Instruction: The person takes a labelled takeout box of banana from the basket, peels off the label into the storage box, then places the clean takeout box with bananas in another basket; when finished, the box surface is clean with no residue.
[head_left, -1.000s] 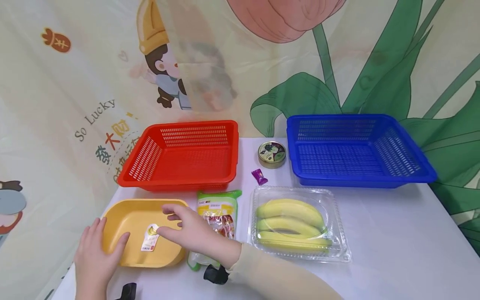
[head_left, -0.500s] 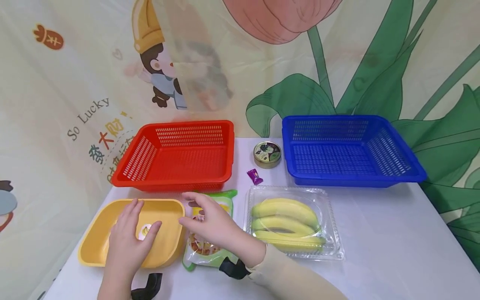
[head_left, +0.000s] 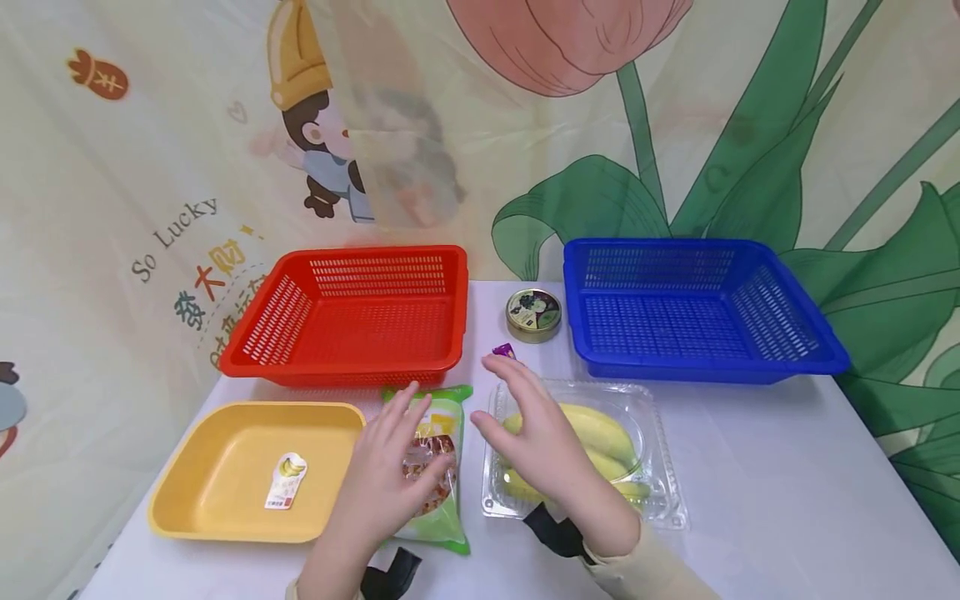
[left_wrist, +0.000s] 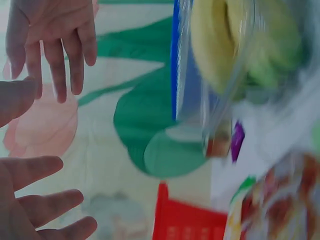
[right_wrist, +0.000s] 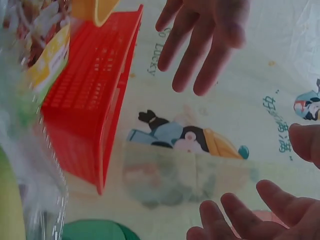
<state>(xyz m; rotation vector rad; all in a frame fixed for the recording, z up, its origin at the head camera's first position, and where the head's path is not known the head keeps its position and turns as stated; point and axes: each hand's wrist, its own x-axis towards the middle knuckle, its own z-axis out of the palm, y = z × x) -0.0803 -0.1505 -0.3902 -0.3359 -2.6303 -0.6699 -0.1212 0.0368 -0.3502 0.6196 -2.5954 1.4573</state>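
My left hand (head_left: 382,475) is over the green food packet (head_left: 444,492), fingers spread and nothing in them; it overlaps part of the packet in the head view. My right hand (head_left: 551,446) is over the left side of the clear plastic box (head_left: 660,492) of bananas (head_left: 600,429), also with spread fingers and holding nothing. Just beyond its fingertips lies a small purple wrapped candy (head_left: 504,351), partly hidden. To the left sits a yellow tub (head_left: 217,517) with a banana-picture label (head_left: 287,481) inside. In the left wrist view both hands appear apart, palms facing.
A red basket (head_left: 360,371) stands at the back left and a blue basket (head_left: 705,367) at the back right. Between them is a round tin (head_left: 533,315). A printed cloth (head_left: 420,50) hangs behind the white table (head_left: 795,500).
Both hands have moved right, away from the yellow tub: the left from the tub to the food packet, the right from the tub's edge to the banana box. The label stays in the tub.
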